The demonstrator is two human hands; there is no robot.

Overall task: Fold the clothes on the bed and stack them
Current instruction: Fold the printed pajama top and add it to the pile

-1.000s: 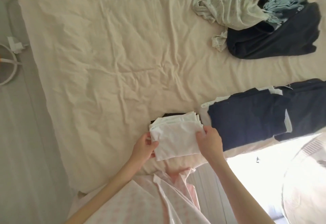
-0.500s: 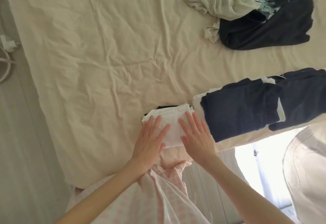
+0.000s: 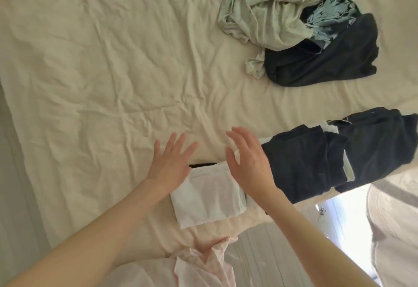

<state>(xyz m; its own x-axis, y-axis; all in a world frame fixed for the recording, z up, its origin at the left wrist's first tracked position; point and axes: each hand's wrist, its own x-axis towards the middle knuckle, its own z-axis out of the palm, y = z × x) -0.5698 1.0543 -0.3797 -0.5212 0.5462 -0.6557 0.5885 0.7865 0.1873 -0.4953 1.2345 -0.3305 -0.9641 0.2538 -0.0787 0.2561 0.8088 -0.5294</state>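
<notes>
The folded white garment point(image 3: 208, 198) lies near the edge of the bed point(image 3: 101, 71), on top of a dark item of which only a thin strip shows behind it. The left hand point(image 3: 172, 162) is above the garment's far left corner, fingers straight and spread, holding nothing; the right hand point(image 3: 248, 164) is above its far right corner, fingers loosely extended, also empty. Whether either palm touches the cloth I cannot tell. Just right of the white garment sits a stack of folded dark clothes point(image 3: 316, 162) with pale layers showing at the edges. Well beyond the white garment, toward the far right of the bed, is an unfolded heap: a pale green garment point(image 3: 267, 10), a black garment point(image 3: 323, 60) and a blue patterned piece point(image 3: 328, 17) between them. The risk, as I judge it, is that the white garment sits close to the mattress edge; a sleeve or forearm brushing it on the reach for the heap could drag it off or open its folds.
</notes>
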